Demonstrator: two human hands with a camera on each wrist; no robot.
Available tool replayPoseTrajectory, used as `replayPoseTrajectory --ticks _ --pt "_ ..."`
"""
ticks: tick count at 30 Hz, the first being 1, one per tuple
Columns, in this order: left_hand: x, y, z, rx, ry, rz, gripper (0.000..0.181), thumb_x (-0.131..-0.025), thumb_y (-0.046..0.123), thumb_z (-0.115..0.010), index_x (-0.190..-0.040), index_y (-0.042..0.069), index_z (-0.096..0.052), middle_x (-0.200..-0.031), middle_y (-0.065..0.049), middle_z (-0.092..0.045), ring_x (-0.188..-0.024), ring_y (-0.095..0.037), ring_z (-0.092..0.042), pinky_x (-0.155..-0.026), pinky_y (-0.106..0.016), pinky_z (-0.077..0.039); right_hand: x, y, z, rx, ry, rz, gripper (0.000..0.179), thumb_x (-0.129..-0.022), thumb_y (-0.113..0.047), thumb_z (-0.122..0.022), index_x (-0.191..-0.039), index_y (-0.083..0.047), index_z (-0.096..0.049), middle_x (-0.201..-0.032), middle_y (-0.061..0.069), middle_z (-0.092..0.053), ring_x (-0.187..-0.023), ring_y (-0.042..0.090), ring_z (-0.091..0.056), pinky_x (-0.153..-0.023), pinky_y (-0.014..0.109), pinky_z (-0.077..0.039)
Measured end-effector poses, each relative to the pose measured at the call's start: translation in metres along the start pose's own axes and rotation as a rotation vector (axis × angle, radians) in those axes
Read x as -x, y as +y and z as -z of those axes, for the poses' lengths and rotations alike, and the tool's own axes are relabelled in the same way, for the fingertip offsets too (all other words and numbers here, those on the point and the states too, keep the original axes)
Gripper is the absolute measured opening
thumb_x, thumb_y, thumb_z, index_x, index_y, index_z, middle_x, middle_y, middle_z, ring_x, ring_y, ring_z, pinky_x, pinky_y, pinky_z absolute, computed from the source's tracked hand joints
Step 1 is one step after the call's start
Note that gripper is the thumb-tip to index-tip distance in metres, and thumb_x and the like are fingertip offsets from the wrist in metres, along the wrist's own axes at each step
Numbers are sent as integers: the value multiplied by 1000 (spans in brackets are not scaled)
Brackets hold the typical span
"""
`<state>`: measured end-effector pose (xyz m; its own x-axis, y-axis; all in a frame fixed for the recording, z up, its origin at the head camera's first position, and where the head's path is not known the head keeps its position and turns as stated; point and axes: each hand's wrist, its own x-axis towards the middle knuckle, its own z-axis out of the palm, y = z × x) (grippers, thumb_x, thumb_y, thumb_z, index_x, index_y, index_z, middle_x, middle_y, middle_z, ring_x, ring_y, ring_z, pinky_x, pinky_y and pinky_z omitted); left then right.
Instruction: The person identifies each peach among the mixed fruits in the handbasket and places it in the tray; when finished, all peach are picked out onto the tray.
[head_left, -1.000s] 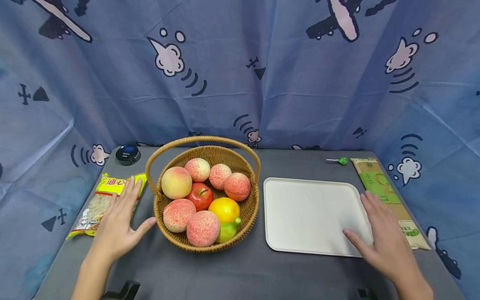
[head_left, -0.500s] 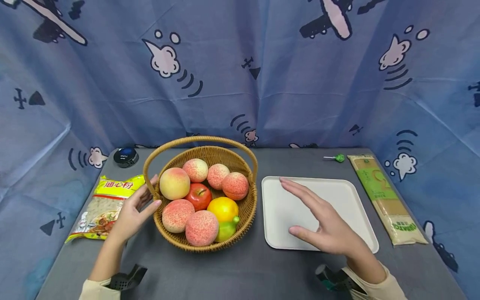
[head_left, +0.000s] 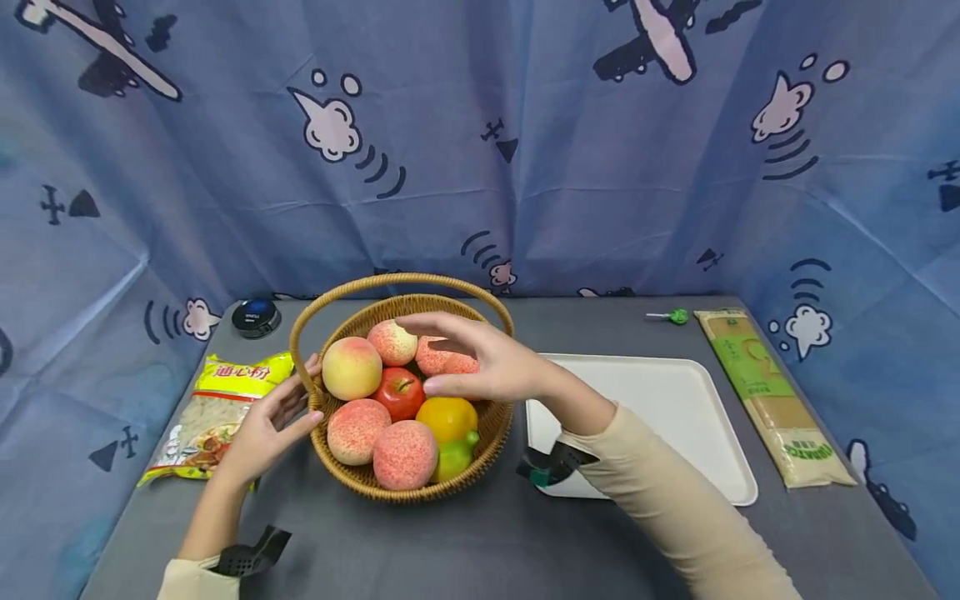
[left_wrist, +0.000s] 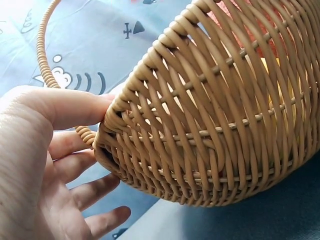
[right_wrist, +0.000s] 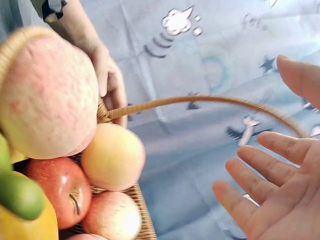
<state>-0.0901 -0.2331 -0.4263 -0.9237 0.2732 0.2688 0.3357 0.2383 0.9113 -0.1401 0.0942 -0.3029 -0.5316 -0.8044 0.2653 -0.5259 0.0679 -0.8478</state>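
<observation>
A wicker basket (head_left: 335,471) with an arched handle is filled with several peaches (head_left: 406,455), a red apple (head_left: 399,393), a yellow fruit (head_left: 447,419) and a green one (head_left: 452,461). At its left side my left hand (head_left: 264,433) holds the rim by the handle's base. The left wrist view shows the thumb on the rim and some fingers behind it, with the others spread. Above the fruit my right hand (head_left: 491,360) reaches in from the right, thumb and fingers apart, holding nothing. It hides part of the back right peaches. In the right wrist view its fingers (right_wrist: 270,165) are extended.
Right of the basket lies a white tray (head_left: 660,417), partly under the right forearm. A noodle packet (head_left: 772,400) and a green lollipop (head_left: 678,317) are farther right. To the left are a yellow pasta bag (head_left: 217,408) and a dark round tin (head_left: 257,317). A curtain hangs behind.
My right hand has moved left from the noodle packet, across the tray, to above the fruit. My left hand has moved right from over the pasta bag to the basket's rim.
</observation>
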Motion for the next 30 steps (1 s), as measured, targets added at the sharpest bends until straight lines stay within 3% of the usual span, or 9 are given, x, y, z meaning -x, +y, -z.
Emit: replayPoseTrajectory --ticks 3,10,12,20,25,30 --pt "-1 -3 1 10 -13 -2 59 -88 -8 -57 -143 1 -38 -155 -20 -24 -132 3 -38 -103 -9 -36 -29 16 0 -76 -30 -83 81 -84 -53 -64 -143 -3 -38 -146 12 -41 -136 23 -39 -114 39 -35" --pt "1 -7 -3 51 -10 -49 60 -87 -12 -55 -143 -5 -35 -154 -21 -24 -133 1 -38 -103 -8 -36 -73 57 -9 -267 -63 -276 61 -89 -6 -62 -143 0 -35 -149 18 -37 -138 32 -35 -114 40 -35" --pt "4 -8 -6 57 -10 -60 59 -87 -12 -55 -143 -7 -34 -154 -23 -23 -134 1 -37 -103 -8 -36 -80 68 -15 -306 -81 -317 62 -88 -3 -62 -143 1 -35 -149 19 -35 -138 34 -34 -114 39 -34" --pt "6 -10 -9 44 -5 -37 59 -88 -10 -56 -143 -4 -36 -153 -24 -23 -132 3 -37 -103 -8 -36 -97 89 -33 -271 -181 -367 67 -86 -2 -66 -143 3 -33 -149 16 -38 -138 24 -36 -115 30 -32" --pt "3 -11 -6 40 -24 -27 60 -89 -7 -56 -145 -2 -33 -155 -20 -22 -134 4 -34 -104 -8 -35 -100 93 -35 -264 -181 -394 69 -84 -1 -68 -144 1 -33 -151 13 -35 -139 22 -34 -114 27 -33" --pt "1 -9 -3 38 -6 -38 60 -88 -8 -57 -144 -3 -35 -154 -22 -23 -135 4 -33 -104 -8 -36 -103 92 -37 -241 -193 -415 76 -82 0 -71 -147 -2 -31 -151 10 -36 -138 19 -36 -111 27 -36"
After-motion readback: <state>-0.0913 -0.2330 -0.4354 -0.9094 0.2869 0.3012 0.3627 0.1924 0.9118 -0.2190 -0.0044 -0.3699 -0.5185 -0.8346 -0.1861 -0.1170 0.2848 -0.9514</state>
